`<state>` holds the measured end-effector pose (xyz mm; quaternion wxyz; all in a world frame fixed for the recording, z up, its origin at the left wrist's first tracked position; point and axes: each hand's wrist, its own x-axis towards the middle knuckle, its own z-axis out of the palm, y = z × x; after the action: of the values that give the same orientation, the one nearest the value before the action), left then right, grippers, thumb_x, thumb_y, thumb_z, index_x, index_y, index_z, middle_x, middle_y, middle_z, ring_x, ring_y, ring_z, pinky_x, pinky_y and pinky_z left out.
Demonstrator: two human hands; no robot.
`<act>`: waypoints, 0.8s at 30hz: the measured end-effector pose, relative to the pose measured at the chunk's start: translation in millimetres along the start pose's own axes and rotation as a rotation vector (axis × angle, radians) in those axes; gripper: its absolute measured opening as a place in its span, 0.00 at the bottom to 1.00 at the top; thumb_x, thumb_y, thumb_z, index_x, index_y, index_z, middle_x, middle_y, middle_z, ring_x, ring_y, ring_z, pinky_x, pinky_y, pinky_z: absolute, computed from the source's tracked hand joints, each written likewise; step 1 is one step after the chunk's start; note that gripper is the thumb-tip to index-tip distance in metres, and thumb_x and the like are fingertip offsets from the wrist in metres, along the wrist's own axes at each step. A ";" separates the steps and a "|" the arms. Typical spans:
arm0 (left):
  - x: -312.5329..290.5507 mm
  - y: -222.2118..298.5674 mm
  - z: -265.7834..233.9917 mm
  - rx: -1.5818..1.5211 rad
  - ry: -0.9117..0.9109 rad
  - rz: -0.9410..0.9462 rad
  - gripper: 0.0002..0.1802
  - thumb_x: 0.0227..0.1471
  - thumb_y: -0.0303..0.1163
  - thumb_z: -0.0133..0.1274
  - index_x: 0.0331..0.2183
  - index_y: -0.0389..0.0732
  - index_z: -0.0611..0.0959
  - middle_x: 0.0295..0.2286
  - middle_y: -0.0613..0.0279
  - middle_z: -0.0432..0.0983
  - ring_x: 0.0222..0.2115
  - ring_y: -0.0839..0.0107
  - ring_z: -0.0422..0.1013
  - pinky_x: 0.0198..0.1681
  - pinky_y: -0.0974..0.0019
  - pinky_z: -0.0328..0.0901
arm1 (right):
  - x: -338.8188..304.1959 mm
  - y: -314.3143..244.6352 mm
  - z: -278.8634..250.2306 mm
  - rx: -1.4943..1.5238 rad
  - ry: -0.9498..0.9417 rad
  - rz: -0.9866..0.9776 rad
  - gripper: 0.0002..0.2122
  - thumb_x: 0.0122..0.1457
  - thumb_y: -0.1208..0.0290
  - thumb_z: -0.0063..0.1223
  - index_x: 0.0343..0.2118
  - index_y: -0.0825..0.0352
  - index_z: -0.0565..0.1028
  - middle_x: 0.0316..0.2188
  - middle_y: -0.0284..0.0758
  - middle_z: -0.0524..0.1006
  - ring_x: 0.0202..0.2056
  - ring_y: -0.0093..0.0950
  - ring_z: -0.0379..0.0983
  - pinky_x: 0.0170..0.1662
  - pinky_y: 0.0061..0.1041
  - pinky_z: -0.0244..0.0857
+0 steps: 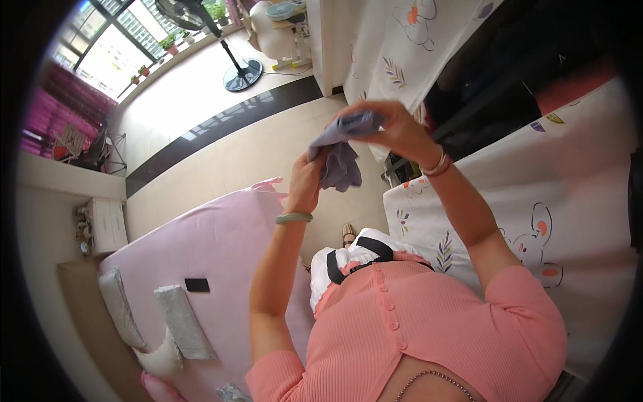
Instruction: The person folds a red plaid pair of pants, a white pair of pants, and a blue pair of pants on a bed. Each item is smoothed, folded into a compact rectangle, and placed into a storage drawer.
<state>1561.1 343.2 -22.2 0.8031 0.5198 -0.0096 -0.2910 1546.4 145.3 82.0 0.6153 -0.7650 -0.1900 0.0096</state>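
A grey-blue piece of cloth (343,166), partly bunched and hanging in folds, is stretched between my two hands in front of me. My left hand (308,179), with a green bangle at the wrist, closes on its near left side. My right hand (400,130) is raised a little farther off and grips the upper right part, where the fabric looks rolled or folded over. Whether it is a garment or a plain cloth I cannot make out.
To my left a bed with a pink sheet (207,234) carries a dark phone (197,285) and several pillows (184,321). White printed covers (462,221) hang along my right. Ahead, a black standing fan (242,74) stands near the window, with potted plants (169,45) on the sill.
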 end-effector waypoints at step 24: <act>161.3 -80.7 133.9 0.282 -0.529 -0.270 0.20 0.62 0.46 0.48 0.41 0.38 0.80 0.30 0.73 0.74 0.29 0.84 0.67 0.33 0.74 0.66 | -118.1 138.8 -35.4 0.819 1.066 0.486 0.20 0.58 0.71 0.57 0.52 0.70 0.68 0.46 0.33 0.74 0.48 0.23 0.72 0.50 0.23 0.66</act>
<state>1615.6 131.8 -74.9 0.6470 0.5289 -0.1892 -0.5156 1484.4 52.7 -66.5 0.8427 -0.3938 0.3313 -0.1584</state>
